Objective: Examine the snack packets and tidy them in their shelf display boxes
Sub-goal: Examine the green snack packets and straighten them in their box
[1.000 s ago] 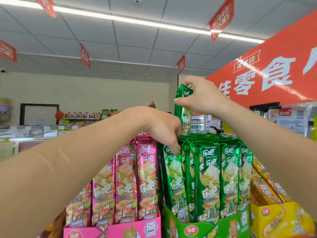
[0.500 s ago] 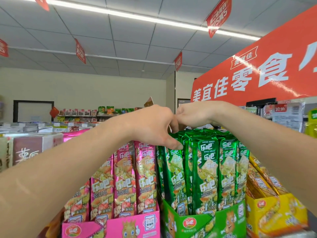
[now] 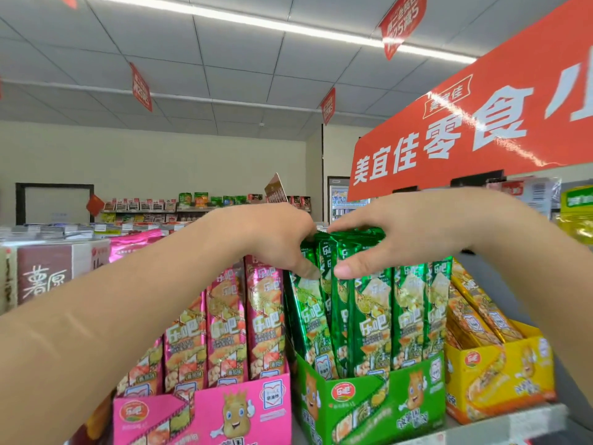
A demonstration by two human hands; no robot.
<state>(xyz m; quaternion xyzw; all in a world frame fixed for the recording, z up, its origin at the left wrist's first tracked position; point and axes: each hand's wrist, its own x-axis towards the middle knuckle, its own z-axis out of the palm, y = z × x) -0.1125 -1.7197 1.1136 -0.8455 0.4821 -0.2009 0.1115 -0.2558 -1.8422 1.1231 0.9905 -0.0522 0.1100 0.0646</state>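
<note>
Several tall green snack packets [image 3: 369, 313] stand upright in a green display box [image 3: 378, 403] at the middle of the shelf. My left hand [image 3: 272, 239] grips the tops of the packets at the left side of the bunch, thumb on the front. My right hand [image 3: 391, 236] holds the tops at the right side, thumb pressed on the front and fingers over the back. The two hands nearly meet above the box. Pink packets [image 3: 224, 322] stand in a pink box [image 3: 205, 419] to the left, yellow packets [image 3: 475, 313] lean in a yellow box [image 3: 500, 377] to the right.
A red store sign [image 3: 475, 123] hangs above the shelf on the right. Brown cartons [image 3: 45, 274] sit at the far left. More shelves of goods [image 3: 199, 203] line the back wall. The grey shelf edge [image 3: 500, 425] runs below the boxes.
One second ago my right hand held a single green packet lifted above the bunch. It has come down into the green box, and both hands now hold the packet tops together.
</note>
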